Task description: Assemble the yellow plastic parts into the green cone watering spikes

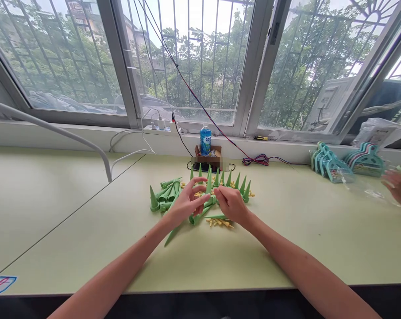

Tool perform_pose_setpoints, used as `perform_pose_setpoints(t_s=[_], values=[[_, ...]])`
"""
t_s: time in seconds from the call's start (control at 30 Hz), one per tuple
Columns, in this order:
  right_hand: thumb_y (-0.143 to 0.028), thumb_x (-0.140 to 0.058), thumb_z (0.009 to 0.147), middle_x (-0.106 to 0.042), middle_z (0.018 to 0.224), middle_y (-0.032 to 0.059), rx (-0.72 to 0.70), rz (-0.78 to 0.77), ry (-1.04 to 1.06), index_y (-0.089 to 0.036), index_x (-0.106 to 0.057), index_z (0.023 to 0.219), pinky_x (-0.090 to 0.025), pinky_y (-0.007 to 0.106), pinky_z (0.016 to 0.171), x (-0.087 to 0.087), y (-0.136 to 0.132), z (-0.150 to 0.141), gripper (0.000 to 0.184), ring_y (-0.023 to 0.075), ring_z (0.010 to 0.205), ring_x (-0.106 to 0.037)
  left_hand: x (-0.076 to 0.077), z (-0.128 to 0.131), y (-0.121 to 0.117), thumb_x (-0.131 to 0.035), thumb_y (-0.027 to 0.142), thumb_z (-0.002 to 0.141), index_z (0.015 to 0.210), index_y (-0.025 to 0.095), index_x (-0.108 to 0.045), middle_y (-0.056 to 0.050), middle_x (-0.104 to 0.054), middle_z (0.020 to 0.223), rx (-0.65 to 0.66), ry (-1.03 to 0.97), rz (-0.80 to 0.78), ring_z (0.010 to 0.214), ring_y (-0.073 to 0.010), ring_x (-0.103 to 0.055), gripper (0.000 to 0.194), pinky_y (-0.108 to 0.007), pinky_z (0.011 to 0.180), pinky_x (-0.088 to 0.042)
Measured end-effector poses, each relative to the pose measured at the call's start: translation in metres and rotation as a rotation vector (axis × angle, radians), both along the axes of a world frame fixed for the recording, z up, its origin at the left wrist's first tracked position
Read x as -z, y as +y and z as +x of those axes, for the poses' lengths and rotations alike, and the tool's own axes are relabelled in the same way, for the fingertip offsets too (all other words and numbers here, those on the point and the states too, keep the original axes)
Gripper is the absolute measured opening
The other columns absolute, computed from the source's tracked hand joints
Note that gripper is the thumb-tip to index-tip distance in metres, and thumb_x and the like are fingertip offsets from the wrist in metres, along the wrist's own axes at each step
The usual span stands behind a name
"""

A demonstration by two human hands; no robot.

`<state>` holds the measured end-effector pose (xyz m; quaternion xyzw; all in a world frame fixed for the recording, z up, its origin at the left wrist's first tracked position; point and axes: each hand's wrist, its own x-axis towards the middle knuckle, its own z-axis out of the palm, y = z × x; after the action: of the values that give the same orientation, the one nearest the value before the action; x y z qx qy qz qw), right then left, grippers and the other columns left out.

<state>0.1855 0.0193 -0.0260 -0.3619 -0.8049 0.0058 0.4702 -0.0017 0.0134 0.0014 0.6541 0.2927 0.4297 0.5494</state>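
My left hand [187, 201] has its fingers curved round the side of an upright green plastic spike [209, 182], the thumb near its base. Just to the right, my right hand [232, 204] is closed; whatever its fingers pinch is hidden. Behind the hands, several green spikes stand point up in a curved row [242, 185]. More green spikes lie in a loose pile [169, 190] left of my left hand. Small yellow pointed pieces [219, 223] are heaped below my right hand, beside a lying green spike, and others are scattered among the standing row.
A blue-labelled bottle [205, 141] rises from a small open cardboard box [200, 153] by the window. Coiled cable [256, 159] lies to its right. Teal plastic items [329, 164] stand at the right, near another person's hand [398, 186]. A white curved tube [84, 144] reaches the left tabletop.
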Motion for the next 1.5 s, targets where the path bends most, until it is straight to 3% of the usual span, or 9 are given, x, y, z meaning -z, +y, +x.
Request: perform_pose_setpoints(t_s=[0.23,0.4,0.57,0.73,0.97,1.23,1.4,1.5], values=[[-0.033,-0.036,0.102,-0.037,0.054,-0.0038,0.043,-0.036,0.030,-0.021,-0.036,0.062,-0.025,0.025,0.051,0.0005,0.0005,-0.0015,0.042,0.0106,0.048,-0.031,0.0051,0.0018,0.0023,-0.067,0.044,0.083,0.122,0.027,-0.044,-0.005,-0.061,0.110,-0.017,0.034,0.054,0.039,-0.0007,-0.050,0.049,-0.016,0.032,-0.035],[-0.035,-0.039,0.102,-0.041,0.057,-0.0035,0.055,-0.027,0.093,-0.021,-0.039,0.066,-0.029,0.025,0.054,-0.0011,-0.0001,-0.0005,0.038,0.0111,0.051,-0.035,0.0028,0.0030,0.0023,-0.059,0.053,0.086,0.113,0.024,-0.050,-0.001,-0.061,0.096,-0.128,0.012,0.004,0.040,-0.0038,-0.052,0.041,-0.016,0.031,-0.035],[-0.032,-0.039,0.102,-0.053,0.068,0.0000,-0.046,0.020,0.068,-0.020,-0.050,0.078,-0.036,0.023,0.061,-0.0009,0.0000,0.0002,0.029,0.0122,0.061,-0.046,0.0031,0.0021,0.0063,-0.051,0.060,0.088,0.093,0.020,-0.051,0.004,-0.057,0.069,-0.166,-0.009,-0.047,0.036,-0.0040,-0.045,0.041,-0.015,0.032,-0.029],[-0.030,-0.040,0.102,-0.052,0.071,0.0009,-0.120,0.079,0.021,-0.020,-0.051,0.081,-0.037,0.023,0.060,-0.0025,0.0004,0.0012,0.026,0.0125,0.062,-0.046,0.0039,0.0007,0.0083,-0.046,0.064,0.089,0.106,0.022,-0.053,0.003,-0.059,0.062,-0.094,0.036,-0.112,0.033,-0.0057,-0.042,0.046,-0.016,0.031,-0.028],[-0.032,-0.038,0.103,-0.049,0.071,0.0008,-0.118,0.126,-0.023,-0.020,-0.054,0.085,-0.035,0.023,0.056,-0.0030,0.0004,0.0031,0.026,0.0123,0.059,-0.042,-0.0022,0.0017,0.0054,-0.049,0.065,0.087,0.107,0.020,-0.053,0.000,-0.065,0.059,-0.085,0.112,-0.131,0.030,-0.0063,-0.040,0.049,-0.016,0.030,-0.028],[-0.031,-0.039,0.103,-0.051,0.071,0.0009,-0.114,0.113,-0.026,-0.020,-0.054,0.084,-0.034,0.023,0.056,-0.0049,-0.0013,0.0026,0.027,0.0121,0.059,-0.043,-0.0031,-0.0008,0.0038,-0.056,0.059,0.086,0.109,0.021,-0.052,-0.001,-0.067,0.068,-0.064,0.092,-0.112,0.033,-0.0062,-0.044,0.045,-0.017,0.033,-0.033],[-0.029,-0.039,0.102,-0.053,0.070,0.0009,-0.116,0.071,0.009,-0.020,-0.052,0.080,-0.035,0.023,0.058,-0.0036,-0.0005,0.0019,0.027,0.0121,0.061,-0.046,0.0011,-0.0019,0.0044,-0.063,0.052,0.084,0.110,0.023,-0.052,0.005,-0.055,0.069,-0.085,0.069,-0.024,0.037,-0.0049,-0.045,0.042,-0.017,0.035,-0.036],[-0.030,-0.039,0.101,-0.048,0.064,-0.0009,-0.075,0.031,0.024,-0.020,-0.046,0.072,-0.032,0.024,0.057,-0.0026,0.0002,0.0009,0.031,0.0114,0.057,-0.041,0.0036,-0.0009,0.0044,-0.068,0.049,0.081,0.113,0.024,-0.050,0.002,-0.057,0.087,-0.113,0.072,0.048,0.039,-0.0030,-0.048,0.044,-0.017,0.034,-0.035]])
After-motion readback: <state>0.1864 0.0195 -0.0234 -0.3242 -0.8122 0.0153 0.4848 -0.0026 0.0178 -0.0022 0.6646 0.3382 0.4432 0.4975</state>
